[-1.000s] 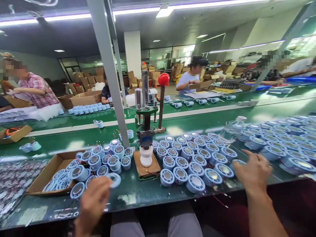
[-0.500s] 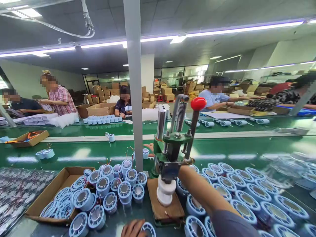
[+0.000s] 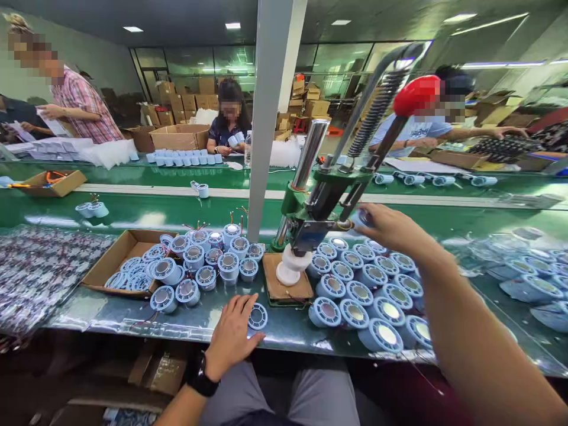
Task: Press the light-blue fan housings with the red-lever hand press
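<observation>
My left hand (image 3: 235, 328), a watch on its wrist, is at the front of the bench with thumb and fingers around a light-blue round motor housing (image 3: 258, 316). My right hand (image 3: 388, 226) is raised beside the lever press, its fingers closed on another light-blue motor housing (image 3: 364, 218), partly hidden. Between my hands stands the green hand press (image 3: 306, 231) with a red-knobbed lever (image 3: 412, 97). Its white round tool (image 3: 296, 258) sits over a white round base (image 3: 287, 274) on a brown board (image 3: 270, 272).
Rows of blue housings (image 3: 341, 271) stand right of the press; more are clustered (image 3: 194, 257) at left. A cardboard box (image 3: 104, 269) holds blue rings. A grey post (image 3: 266, 118) rises behind the bench. Beyond the green conveyor (image 3: 177, 210), several people work.
The view has tilted down. My right hand has come from behind the press to its right side, with a housing in it. My left hand stays by the front housing.
</observation>
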Available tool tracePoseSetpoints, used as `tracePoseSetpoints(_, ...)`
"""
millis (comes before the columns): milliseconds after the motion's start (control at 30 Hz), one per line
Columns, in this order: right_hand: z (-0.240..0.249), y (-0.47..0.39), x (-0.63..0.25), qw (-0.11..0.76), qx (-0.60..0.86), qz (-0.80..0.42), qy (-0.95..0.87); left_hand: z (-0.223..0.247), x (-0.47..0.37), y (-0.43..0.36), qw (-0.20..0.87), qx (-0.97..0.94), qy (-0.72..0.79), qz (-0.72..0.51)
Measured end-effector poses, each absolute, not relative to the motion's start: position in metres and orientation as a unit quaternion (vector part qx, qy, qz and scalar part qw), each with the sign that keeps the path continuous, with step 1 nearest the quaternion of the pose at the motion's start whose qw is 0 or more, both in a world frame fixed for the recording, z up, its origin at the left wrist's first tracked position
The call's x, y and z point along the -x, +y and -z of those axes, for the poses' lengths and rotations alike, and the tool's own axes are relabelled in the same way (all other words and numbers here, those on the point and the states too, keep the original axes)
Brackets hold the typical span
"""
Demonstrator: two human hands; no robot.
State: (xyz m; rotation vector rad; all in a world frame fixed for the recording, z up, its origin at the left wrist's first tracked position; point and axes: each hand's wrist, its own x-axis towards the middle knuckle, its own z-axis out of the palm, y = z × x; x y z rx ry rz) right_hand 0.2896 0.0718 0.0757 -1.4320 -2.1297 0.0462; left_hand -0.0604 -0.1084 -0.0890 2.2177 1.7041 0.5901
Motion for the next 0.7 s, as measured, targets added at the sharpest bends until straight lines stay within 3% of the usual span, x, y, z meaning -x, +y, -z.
tracePoseSetpoints(100, -0.068, -0.006, -0.304, 0.205, 0.451, -0.087, -0.864, 0.084, 0.063, -0.106, 0.157, -0.775, 0.577, -0.202)
tracePoseSetpoints(200, -0.03, -0.081, -0.267, 0.129, 0.365, -0.169, -0.906, 0.079, 0.067, -0.1, 0.161, -0.811, 0.531, -0.187)
tracePoseSetpoints(333, 0.014, -0.105, -0.192, 0.095, 0.329, -0.234, -0.91, 0.074, 0.073, -0.093, 0.127, -0.804, 0.554, -0.175)
tracePoseSetpoints(500, 0.04, -0.085, -0.167, 0.2, 0.328, -0.252, -0.888, 0.077, 0.085, -0.095, 0.092, -0.808, 0.553, -0.181)
tracePoseSetpoints(700, 0.097, -0.108, -0.146, 0.474, 0.462, -0.24, -0.71, 0.083, 0.088, -0.095, 0.109, -0.781, 0.553, -0.271)
